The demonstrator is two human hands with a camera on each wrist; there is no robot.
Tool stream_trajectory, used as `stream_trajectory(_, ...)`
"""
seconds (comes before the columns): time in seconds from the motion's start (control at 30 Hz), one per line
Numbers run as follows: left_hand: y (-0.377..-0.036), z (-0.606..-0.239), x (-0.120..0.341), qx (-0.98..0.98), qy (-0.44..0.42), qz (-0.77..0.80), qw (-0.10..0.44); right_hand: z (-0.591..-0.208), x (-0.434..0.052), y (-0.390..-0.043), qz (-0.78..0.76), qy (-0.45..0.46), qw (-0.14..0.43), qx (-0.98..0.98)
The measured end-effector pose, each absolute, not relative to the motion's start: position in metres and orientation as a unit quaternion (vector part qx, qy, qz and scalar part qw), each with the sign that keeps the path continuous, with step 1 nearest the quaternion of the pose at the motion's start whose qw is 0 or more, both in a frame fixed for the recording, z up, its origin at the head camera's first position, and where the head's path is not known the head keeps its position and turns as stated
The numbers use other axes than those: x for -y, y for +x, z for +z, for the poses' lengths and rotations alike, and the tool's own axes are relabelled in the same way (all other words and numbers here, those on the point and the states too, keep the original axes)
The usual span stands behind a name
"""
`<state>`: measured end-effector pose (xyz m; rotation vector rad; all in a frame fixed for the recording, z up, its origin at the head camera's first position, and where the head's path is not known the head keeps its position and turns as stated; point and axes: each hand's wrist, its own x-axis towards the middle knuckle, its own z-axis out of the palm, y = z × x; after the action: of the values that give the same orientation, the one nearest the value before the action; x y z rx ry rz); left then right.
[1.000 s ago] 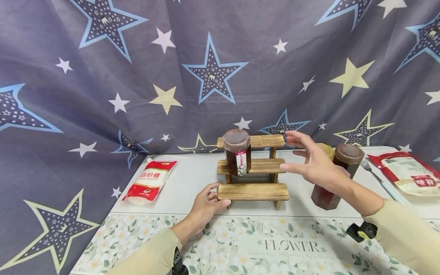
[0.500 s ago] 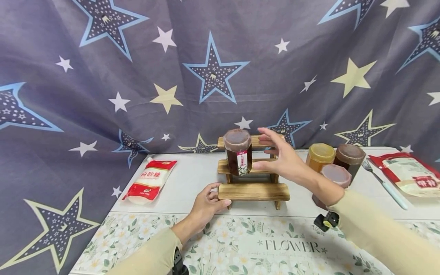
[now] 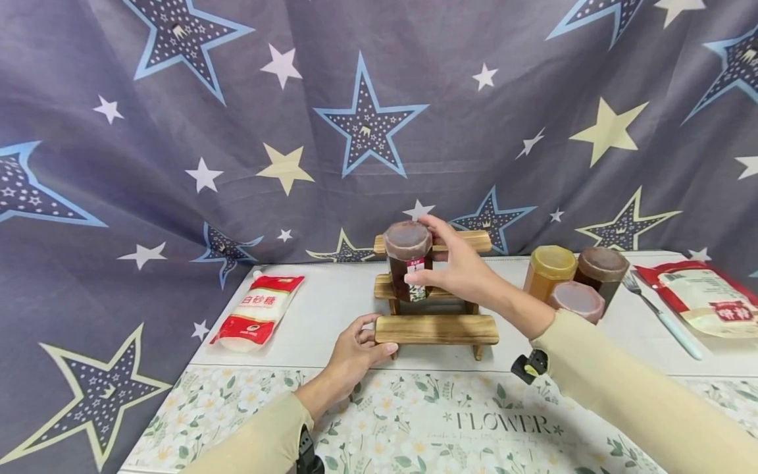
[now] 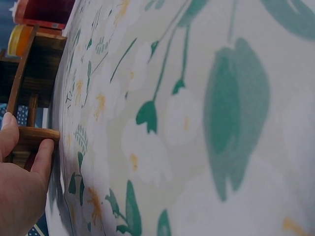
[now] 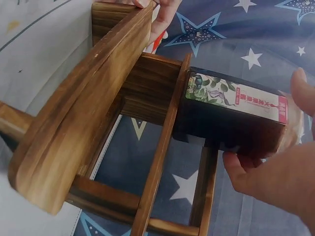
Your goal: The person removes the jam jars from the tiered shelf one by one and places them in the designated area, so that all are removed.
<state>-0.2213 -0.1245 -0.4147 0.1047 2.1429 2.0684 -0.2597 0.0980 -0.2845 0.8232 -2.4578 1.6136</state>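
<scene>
We see the right hand (image 3: pixel 458 270) closed around a dark jar (image 3: pixel 408 261) that stands on the middle step of a small wooden stepped rack (image 3: pixel 437 329); the thumb lies across the jar's label at the front and the other fingers (image 3: pixel 438 227) curl over the lid and far side, so the fingers are holding the jar. From the right wrist view the same jar (image 5: pixel 231 118) rests against the middle slat, with the thumb (image 5: pixel 238 169) pressed under its body and a fingertip at its lid end. Our left hand (image 3: pixel 355 352) grips the left end of the rack's lowest step, thumb on top and fingers wrapped underneath, and the left wrist view shows the fingers (image 4: pixel 42 157) pinching that plank end just above the floral mat (image 4: pixel 197 123). The rack sits on the white bench (image 3: pixel 320 309) at the mat's far edge. To the right of the rack stand three more jars close together: an amber one (image 3: pixel 549 270), a dark one (image 3: pixel 601 270) and a third with a brownish lid (image 3: pixel 576 299) nearest us. Further right lie a fork (image 3: pixel 663 316) and a red-edged packet (image 3: pixel 705 296). A red and white pouch (image 3: pixel 258 313) lies on the bench well to the left of the rack. A star-printed cloth (image 3: pixel 177 131) hangs behind everything.
</scene>
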Motion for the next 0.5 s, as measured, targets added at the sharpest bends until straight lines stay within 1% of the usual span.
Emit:
stream_trajectory(0.27, -0.222, -0.415, 0.124, -0.719, 0.032, 0.689, 0.077, -0.287, -0.085, -0.269, 0.525, 0.261, 0.058, 0.808)
stream_trajectory(0.5, -0.22, -0.414, 0.124, -0.721, 0.035, 0.688, 0.077, -0.291, -0.084, -0.274, 0.536, 0.273, 0.069, 0.796)
